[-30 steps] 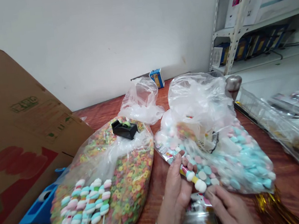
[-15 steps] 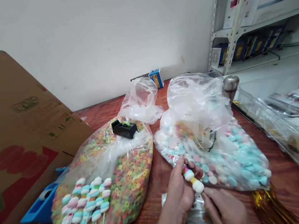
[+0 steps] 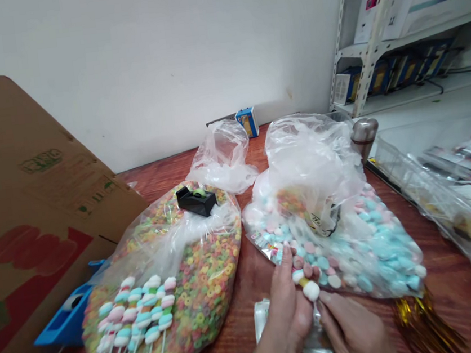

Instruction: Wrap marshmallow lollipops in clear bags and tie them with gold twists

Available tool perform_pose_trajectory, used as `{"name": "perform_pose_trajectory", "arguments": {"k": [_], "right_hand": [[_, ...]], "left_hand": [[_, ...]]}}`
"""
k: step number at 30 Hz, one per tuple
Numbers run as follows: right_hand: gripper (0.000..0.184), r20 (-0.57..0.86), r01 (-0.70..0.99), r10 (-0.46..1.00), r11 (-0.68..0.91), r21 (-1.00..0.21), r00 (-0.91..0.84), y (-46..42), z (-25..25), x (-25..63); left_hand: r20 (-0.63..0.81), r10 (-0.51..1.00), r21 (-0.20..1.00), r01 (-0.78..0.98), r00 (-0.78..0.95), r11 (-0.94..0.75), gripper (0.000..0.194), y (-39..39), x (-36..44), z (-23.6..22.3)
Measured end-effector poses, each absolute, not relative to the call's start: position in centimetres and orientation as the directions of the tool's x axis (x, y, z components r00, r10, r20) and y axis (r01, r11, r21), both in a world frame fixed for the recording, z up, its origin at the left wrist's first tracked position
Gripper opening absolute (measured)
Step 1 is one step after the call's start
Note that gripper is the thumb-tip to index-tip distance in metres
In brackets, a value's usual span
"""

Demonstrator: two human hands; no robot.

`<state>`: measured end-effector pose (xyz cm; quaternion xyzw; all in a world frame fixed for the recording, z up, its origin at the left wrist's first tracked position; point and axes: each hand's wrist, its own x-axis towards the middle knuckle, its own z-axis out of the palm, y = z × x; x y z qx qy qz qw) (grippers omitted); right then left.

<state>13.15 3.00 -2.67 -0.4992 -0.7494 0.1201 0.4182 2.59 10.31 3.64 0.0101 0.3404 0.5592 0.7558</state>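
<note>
Your left hand [image 3: 284,321] clamped on marshmallow skewer [image 3: 311,291]; right hand [image 3: 353,330] just beside it, its grip hard to tell from here; foil bag [image 3: 264,320] beneath both.

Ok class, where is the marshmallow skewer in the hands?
In the head view, the marshmallow skewer sits low, right of centre, in the left hand beside the right hand, against the bag of pastel candies.

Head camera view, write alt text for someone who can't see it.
A left hand holds a marshmallow skewer, the right hand beside it, at a clear bag of pastel candies on a wood table. To the left, more skewers lie on a bag of colored cereal rings.
</note>
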Motion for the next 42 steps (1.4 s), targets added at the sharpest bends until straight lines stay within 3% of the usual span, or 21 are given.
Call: {"name": "perform_pose_trajectory", "arguments": {"k": [2, 5, 8, 12, 16, 21, 26, 30, 32, 35, 39, 42], "right_hand": [[0.025, 0.452, 0.633, 0.883, 0.421, -0.649, -0.125, 3.0, -2.4, 13.1], [0.022, 0.229, 0.528, 0.973, 0.199, -0.826, -0.010, 3.0, -1.5, 13.0], [0.027, 0.072, 0.393, 0.996, 0.046, -0.919, 0.053, 3.1, -0.7, 13.1], [0.036, -0.089, 0.075, 0.996, -0.088, -0.993, -0.020, 3.3, -0.2, 13.2], [0.039, -0.326, -0.338, 0.921, -0.382, -0.860, -0.211, 3.4, -0.2, 13.1], [0.044, -0.354, -0.453, 0.891, -0.450, -0.769, -0.283, 3.3, -0.8, 12.9], [0.045, -0.325, -0.395, 0.912, -0.402, -0.826, -0.251, 2.9, -0.7, 13.0], [0.044, -0.268, -0.312, 0.935, -0.332, -0.890, -0.232, 2.8, -0.4, 13.0], [0.041, -0.194, -0.182, 0.969, -0.221, -0.958, -0.156, 2.8, -0.5, 13.1], [0.035, -0.037, 0.145, 0.996, -0.026, -0.989, -0.075, 2.6, -0.8, 13.5], [0.022, 0.226, 0.523, 0.970, 0.240, -0.818, -0.093, 2.3, -1.6, 14.1], [0.020, 0.542, 0.712, 0.813, 0.508, -0.485, -0.211, 2.1, -2.3, 14.6]], "left_hand": [[-0.515, 0.838, 0.364, -0.839, 0.181, 0.405, 0.021, 10.0, 2.8, 3.4], [-0.506, 0.828, 0.304, -0.849, 0.240, 0.432, 0.029, 10.1, 2.2, 3.3], [-0.474, 0.849, 0.320, -0.853, 0.233, 0.412, 0.028, 10.6, 1.5, 3.5], [-0.467, 0.844, 0.303, -0.849, 0.263, 0.432, 0.030, 11.0, 1.1, 3.9], [-0.478, 0.835, 0.267, -0.860, 0.274, 0.434, 0.034, 11.0, 1.3, 4.3], [-0.518, 0.818, 0.313, -0.834, 0.251, 0.454, 0.037, 10.9, 1.6, 4.0], [-0.472, 0.881, 0.532, -0.801, -0.011, 0.275, 0.026, 11.3, 1.6, 3.5], [-0.533, 0.844, 0.516, -0.815, -0.063, 0.265, 0.015, 11.8, 1.4, 3.4], [-0.570, 0.820, 0.490, -0.823, -0.055, 0.286, 0.017, 12.0, 1.4, 3.6], [-0.560, 0.827, 0.485, -0.825, -0.037, 0.291, 0.021, 11.8, 1.6, 3.9], [-0.522, 0.852, 0.525, -0.801, -0.036, 0.287, 0.020, 11.2, 2.1, 4.1], [-0.541, 0.841, 0.522, -0.782, 0.004, 0.341, 0.020, 10.8, 2.3, 4.1]]}}
